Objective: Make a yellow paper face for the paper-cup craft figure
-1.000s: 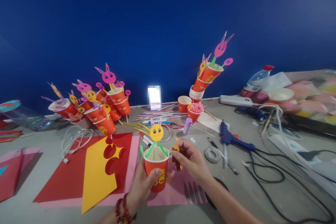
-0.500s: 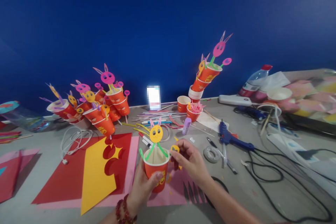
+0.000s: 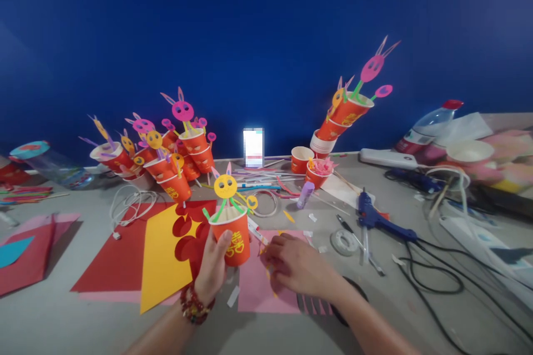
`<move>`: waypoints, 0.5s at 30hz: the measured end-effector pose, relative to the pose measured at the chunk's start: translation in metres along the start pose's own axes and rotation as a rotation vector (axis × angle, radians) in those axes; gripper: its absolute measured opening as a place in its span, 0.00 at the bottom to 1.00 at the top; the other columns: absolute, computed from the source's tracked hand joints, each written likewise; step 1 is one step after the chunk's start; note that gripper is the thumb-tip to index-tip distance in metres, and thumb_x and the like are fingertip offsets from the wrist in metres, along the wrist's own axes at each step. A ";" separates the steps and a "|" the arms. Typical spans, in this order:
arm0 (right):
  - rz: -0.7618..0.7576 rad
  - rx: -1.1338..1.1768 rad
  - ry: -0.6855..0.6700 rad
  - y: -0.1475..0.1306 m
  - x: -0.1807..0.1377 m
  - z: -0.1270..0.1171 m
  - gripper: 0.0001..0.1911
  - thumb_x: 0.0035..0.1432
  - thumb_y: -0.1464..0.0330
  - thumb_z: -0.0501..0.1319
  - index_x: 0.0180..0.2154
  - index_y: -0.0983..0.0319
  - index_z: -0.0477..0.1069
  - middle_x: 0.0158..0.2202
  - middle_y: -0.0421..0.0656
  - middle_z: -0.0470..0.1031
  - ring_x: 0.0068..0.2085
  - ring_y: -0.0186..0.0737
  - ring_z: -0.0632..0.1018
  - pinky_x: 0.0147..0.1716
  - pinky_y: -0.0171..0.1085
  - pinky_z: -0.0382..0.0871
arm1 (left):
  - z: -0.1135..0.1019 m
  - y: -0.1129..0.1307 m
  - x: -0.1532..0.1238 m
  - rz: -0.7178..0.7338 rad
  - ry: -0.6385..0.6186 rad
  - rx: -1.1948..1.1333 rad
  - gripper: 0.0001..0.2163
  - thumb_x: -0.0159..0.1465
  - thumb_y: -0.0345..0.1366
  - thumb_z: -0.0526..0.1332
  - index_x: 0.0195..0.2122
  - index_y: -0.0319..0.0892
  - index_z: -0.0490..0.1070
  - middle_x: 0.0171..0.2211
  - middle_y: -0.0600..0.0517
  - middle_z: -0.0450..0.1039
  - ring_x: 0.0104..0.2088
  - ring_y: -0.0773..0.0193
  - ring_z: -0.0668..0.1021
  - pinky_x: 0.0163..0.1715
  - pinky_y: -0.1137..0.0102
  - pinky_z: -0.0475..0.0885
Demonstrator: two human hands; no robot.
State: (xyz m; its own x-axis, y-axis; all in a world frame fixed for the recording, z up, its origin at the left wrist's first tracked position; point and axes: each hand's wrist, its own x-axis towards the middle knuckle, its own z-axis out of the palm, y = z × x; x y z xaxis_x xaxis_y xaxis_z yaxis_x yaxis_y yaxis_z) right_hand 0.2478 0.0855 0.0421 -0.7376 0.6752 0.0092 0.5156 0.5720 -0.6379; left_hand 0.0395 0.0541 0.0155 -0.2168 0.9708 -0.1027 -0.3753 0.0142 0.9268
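My left hand [image 3: 213, 267] is shut on an orange paper cup [image 3: 234, 239] and holds it upright above the table. A yellow paper bunny face [image 3: 225, 186] on green strips rises from the cup, with a small yellow disc [image 3: 252, 202] on its right arm. My right hand [image 3: 293, 266] lies palm down on a pink paper sheet [image 3: 256, 291] just right of the cup, fingers loosely bent, with nothing seen in it. A beaded bracelet [image 3: 195, 306] is on my left wrist.
Several finished bunny cups [image 3: 175, 161] crowd the back left, and a leaning cup stack [image 3: 345, 113] stands at the back right. Yellow paper [image 3: 160, 263] lies on red paper [image 3: 108, 266]. A blue glue gun [image 3: 375, 219], tape roll [image 3: 343, 242] and black cords [image 3: 428, 280] lie to the right.
My left hand raised the cup and carried it leftward. My right hand let go of the small yellow disc, which stays on the bunny's arm, and dropped onto the pink paper.
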 end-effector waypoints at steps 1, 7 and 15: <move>-0.002 -0.043 -0.028 -0.001 0.000 0.001 0.14 0.49 0.76 0.60 0.38 0.60 0.76 0.39 0.43 0.78 0.43 0.44 0.76 0.46 0.39 0.66 | 0.001 0.001 0.000 0.000 0.003 0.010 0.23 0.57 0.53 0.68 0.44 0.40 0.74 0.42 0.42 0.80 0.40 0.50 0.82 0.39 0.62 0.78; 0.050 -0.169 -0.073 0.001 -0.001 0.009 0.10 0.50 0.74 0.60 0.37 0.60 0.74 0.41 0.46 0.76 0.45 0.46 0.75 0.47 0.40 0.65 | 0.003 -0.003 -0.001 0.004 0.045 -0.016 0.29 0.56 0.50 0.70 0.55 0.43 0.68 0.44 0.44 0.79 0.43 0.52 0.82 0.41 0.64 0.77; 0.087 0.010 -0.027 0.000 -0.002 0.005 0.08 0.55 0.74 0.60 0.36 0.59 0.75 0.34 0.41 0.79 0.39 0.41 0.77 0.39 0.35 0.64 | -0.002 0.009 0.012 -0.044 0.016 0.226 0.23 0.61 0.49 0.66 0.52 0.41 0.69 0.45 0.44 0.78 0.42 0.55 0.81 0.40 0.65 0.76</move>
State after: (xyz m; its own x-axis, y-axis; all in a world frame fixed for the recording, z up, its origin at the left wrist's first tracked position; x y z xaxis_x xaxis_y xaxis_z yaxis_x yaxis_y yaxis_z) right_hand 0.2467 0.0815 0.0382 -0.7018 0.7093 -0.0669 0.5737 0.5069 -0.6434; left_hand 0.0313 0.0657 0.0218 -0.2196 0.9642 -0.1488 -0.1738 0.1114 0.9785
